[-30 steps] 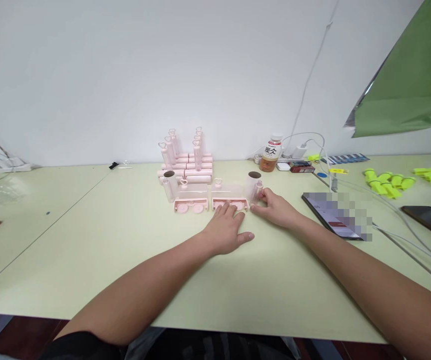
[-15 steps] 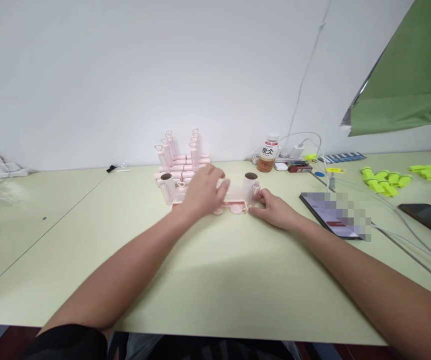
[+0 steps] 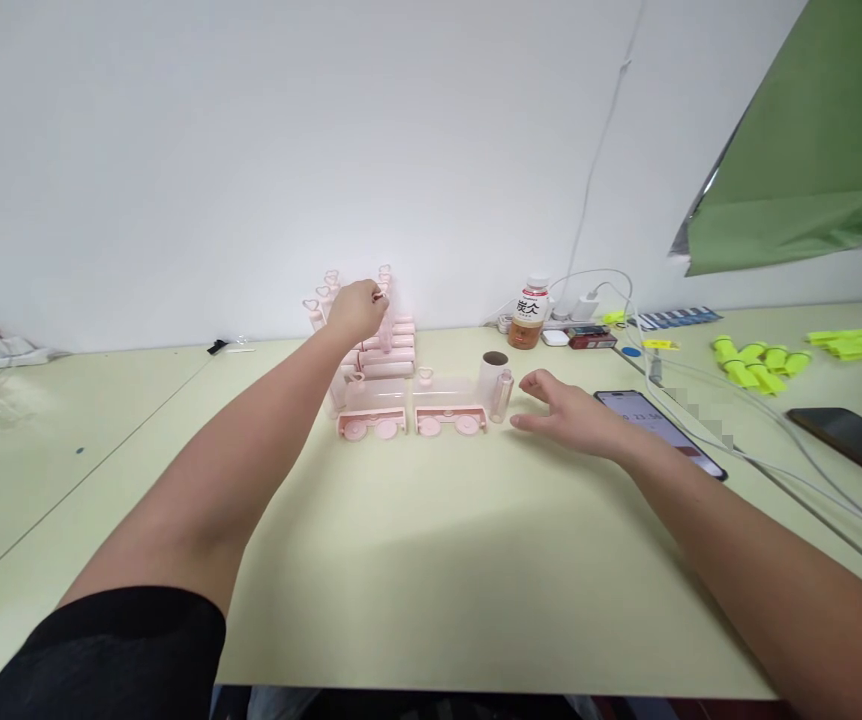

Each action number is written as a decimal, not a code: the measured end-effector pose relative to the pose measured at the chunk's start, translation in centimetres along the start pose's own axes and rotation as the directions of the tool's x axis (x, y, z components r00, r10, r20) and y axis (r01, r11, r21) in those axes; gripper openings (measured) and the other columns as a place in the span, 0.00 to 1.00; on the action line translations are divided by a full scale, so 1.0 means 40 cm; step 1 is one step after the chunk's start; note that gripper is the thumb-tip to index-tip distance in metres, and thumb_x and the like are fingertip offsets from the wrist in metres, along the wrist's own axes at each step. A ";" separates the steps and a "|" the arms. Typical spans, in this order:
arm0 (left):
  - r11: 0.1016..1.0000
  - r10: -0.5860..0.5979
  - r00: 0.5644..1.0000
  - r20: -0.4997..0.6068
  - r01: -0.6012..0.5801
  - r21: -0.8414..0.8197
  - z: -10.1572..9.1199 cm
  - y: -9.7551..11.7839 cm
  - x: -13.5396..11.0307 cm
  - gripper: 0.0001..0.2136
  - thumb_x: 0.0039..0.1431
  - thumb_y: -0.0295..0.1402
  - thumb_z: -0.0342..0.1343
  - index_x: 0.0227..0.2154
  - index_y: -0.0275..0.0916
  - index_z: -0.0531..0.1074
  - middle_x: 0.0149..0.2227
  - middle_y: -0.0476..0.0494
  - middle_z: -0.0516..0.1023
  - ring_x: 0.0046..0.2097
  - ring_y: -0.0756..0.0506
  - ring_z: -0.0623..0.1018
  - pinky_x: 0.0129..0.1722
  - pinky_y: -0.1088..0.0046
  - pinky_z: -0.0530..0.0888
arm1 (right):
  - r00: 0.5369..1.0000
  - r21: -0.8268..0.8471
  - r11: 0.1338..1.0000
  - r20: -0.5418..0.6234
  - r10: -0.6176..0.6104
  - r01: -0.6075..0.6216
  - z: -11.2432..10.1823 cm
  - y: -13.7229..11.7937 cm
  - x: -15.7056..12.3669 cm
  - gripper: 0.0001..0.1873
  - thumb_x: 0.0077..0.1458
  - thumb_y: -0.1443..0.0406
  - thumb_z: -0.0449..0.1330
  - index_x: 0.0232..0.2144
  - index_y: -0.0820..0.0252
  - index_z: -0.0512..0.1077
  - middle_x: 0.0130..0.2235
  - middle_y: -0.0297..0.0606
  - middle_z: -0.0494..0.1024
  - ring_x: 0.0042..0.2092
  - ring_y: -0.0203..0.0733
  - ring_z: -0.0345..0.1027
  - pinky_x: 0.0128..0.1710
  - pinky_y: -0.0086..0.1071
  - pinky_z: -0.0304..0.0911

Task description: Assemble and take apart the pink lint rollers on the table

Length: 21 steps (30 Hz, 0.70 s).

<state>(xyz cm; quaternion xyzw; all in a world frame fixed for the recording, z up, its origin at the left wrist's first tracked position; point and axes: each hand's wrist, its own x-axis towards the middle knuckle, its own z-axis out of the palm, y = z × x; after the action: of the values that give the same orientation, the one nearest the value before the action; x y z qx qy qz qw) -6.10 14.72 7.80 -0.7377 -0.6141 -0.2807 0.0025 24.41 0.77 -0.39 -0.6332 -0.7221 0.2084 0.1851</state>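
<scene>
My left hand [image 3: 358, 315] reaches over the group of pale pink parts near the wall, fingers pinched at the heart-shaped top of a slim pink tube [image 3: 386, 335]. My right hand [image 3: 570, 415] is open, thumb and fingers apart, just right of a small clear pink tube [image 3: 501, 397] that stands upright and untouched. Behind that tube is a wide, hollow pale cylinder [image 3: 491, 378]. Two pink pieces with round discs, a left one [image 3: 371, 425] and a right one [image 3: 450, 421], lie side by side in front of clear tubes. My left forearm hides parts behind it.
A drink bottle [image 3: 528, 313] stands by the wall, near cables and a small dark red box [image 3: 592, 341]. On the right lie a lit phone [image 3: 648, 425], a dark phone [image 3: 851, 440] and several yellow-green pieces [image 3: 753, 362]. A green sheet [image 3: 798, 170] hangs at upper right.
My left hand has moved back and left, from above the pink disc pieces to the heart-topped tubes. The right hand has drawn slightly right, away from the small clear tube.
</scene>
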 end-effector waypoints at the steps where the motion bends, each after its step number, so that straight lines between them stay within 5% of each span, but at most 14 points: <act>1: 1.000 0.011 1.000 -0.009 -0.011 -0.002 -0.002 0.003 -0.004 0.06 0.59 0.33 0.51 0.30 0.39 0.71 0.32 0.39 0.76 0.36 0.40 0.74 0.35 0.66 0.67 | 1.000 0.004 1.000 -0.017 -0.018 0.018 -0.009 -0.002 -0.003 0.27 0.52 0.50 0.60 0.50 0.54 0.62 0.61 0.49 0.69 0.63 0.57 0.61 0.55 0.45 0.63; 11: 0.925 0.215 0.932 -0.291 -0.290 -0.245 -0.149 0.067 -0.035 0.06 0.57 0.31 0.55 0.25 0.40 0.69 0.26 0.47 0.74 0.28 0.47 0.69 0.29 0.69 0.63 | 0.936 0.130 0.986 -0.348 -0.050 0.100 -0.039 -0.005 -0.008 0.18 0.52 0.53 0.63 0.42 0.54 0.71 0.51 0.42 0.78 0.54 0.55 0.72 0.52 0.50 0.67; 15: 0.785 0.175 0.880 -0.441 -0.395 -0.477 -0.209 0.118 -0.090 0.09 0.61 0.37 0.57 0.27 0.42 0.66 0.28 0.49 0.75 0.26 0.50 0.69 0.26 0.71 0.64 | 0.742 0.235 0.930 -0.668 -0.056 0.281 -0.029 -0.033 -0.021 0.07 0.54 0.60 0.61 0.34 0.56 0.74 0.38 0.41 0.81 0.43 0.51 0.76 0.46 0.47 0.70; 17: 0.674 0.137 0.863 -0.486 -0.441 -0.593 -0.225 0.147 -0.138 0.11 0.62 0.39 0.57 0.27 0.43 0.65 0.28 0.50 0.76 0.24 0.51 0.68 0.24 0.71 0.65 | 0.669 0.278 0.850 -0.735 -0.111 0.447 -0.021 -0.054 -0.035 0.06 0.55 0.62 0.61 0.36 0.56 0.73 0.38 0.40 0.80 0.41 0.47 0.76 0.45 0.45 0.70; 21: 0.438 0.026 0.899 -0.437 -0.404 -0.803 -0.216 0.188 -0.259 0.13 0.59 0.43 0.60 0.26 0.43 0.65 0.25 0.52 0.73 0.22 0.51 0.72 0.19 0.73 0.65 | 0.724 0.429 0.649 -0.627 -0.286 0.628 0.004 -0.101 -0.069 0.23 0.52 0.59 0.67 0.49 0.53 0.68 0.48 0.42 0.77 0.45 0.46 0.74 0.42 0.41 0.73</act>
<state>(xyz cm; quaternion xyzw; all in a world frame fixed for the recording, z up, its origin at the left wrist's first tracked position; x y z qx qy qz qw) -3.74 0.49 13.32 -0.6402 -0.2678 -0.6829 -0.2280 21.32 -2.45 1.63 -0.3551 -0.6777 0.2020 0.6114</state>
